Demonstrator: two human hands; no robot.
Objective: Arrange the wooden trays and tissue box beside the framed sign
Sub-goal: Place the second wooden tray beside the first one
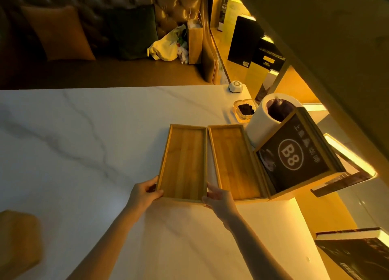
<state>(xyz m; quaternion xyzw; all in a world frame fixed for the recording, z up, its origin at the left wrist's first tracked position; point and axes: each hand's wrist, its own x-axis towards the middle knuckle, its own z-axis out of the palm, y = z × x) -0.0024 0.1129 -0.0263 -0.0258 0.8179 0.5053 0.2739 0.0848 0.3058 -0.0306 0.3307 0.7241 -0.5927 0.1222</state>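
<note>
A blurred wooden block (17, 240) sat at the worktop's (84, 132) near-left edge. The left hand (145, 192) pinched the near-left corner of the left wooden tray (183, 161), thumb inside the rim. The right hand (219, 197) gripped its near-right corner, fingers curled. This tray lay just beside the right wooden tray (233, 161), which touched the framed sign (294, 153).

Head view, angled steeply down, near table (84, 132)
</note>
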